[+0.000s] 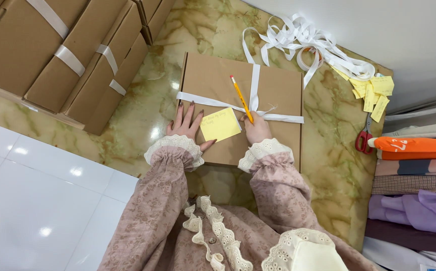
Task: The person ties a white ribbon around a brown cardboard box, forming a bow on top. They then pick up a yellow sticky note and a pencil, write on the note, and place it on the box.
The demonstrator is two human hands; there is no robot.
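Observation:
A flat brown cardboard box [218, 80] tied crosswise with white ribbon [254, 85] lies on the marbled floor in front of me. A yellow sticky note pad [220, 124] rests on its near part. My left hand [187, 125] lies flat on the box, fingers spread, touching the pad's left edge. My right hand [256, 128] grips a yellow pencil [241, 98] whose tip is at the pad's right edge and whose eraser end points away from me. Some handwriting shows on the top of the note.
Several ribbon-tied cardboard boxes [62, 55] stand at the upper left. A heap of loose white ribbon [308, 40], yellow notes [373, 93] and red-handled scissors [364, 138] lie at the right. Folded fabrics [418, 185] are stacked at the right edge. White tiles [32, 200] lie at the lower left.

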